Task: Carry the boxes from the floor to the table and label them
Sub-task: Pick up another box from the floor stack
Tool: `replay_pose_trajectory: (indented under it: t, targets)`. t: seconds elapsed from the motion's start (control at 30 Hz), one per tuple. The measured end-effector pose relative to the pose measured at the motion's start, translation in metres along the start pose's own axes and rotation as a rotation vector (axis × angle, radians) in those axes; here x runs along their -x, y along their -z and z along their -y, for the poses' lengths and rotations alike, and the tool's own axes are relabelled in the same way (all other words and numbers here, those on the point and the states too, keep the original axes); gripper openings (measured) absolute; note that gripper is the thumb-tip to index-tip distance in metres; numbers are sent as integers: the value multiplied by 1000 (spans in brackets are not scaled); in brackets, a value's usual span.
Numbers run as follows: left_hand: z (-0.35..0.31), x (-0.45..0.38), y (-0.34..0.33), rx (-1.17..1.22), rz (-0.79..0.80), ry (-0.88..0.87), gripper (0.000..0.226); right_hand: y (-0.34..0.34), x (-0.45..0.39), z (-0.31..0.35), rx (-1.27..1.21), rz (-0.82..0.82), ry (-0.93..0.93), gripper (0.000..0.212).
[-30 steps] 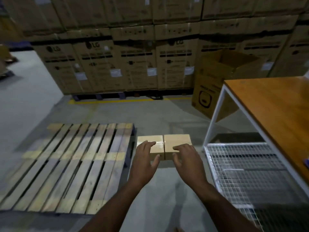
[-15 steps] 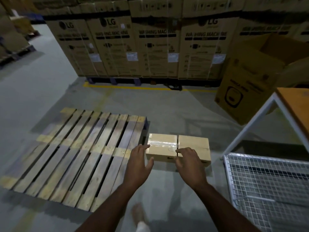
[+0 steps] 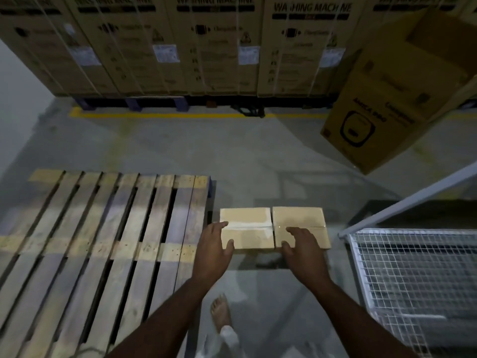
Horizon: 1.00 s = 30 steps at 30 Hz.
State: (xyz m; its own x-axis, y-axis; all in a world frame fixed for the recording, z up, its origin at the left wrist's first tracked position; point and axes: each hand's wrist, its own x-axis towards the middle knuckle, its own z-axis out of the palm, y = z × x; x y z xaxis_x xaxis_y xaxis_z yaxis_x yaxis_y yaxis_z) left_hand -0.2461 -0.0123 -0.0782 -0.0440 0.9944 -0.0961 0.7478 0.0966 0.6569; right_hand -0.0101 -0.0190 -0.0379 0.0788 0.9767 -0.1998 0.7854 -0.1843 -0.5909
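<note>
Reaching for two small tan cardboard boxes (image 3: 273, 227) on the floor.
Left hand (image 3: 212, 250) and right hand (image 3: 304, 250), fingers spread and holding nothing, should each clasp an outer box side.

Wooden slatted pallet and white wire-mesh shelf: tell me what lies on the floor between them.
In the head view, two small tan cardboard boxes sit side by side, touching, on grey concrete floor between the wooden slatted pallet and the white wire-mesh shelf.
</note>
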Motion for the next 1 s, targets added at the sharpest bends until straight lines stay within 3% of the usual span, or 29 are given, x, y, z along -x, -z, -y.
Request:
replay_pose_trajectory:
  t: [0.37,0.67,1.0]
  targets:
    - [61,-117,-54,42,71,232,49,-75,-124,-27,-76,120,-176,41]
    - [139,-175,-189,242,-1,670,50,-192,-234,-135,-106,263,-325,50]
    - [250,-214,-320,301,22,786,46,-332,-301,-261,-98,350,-411,53]
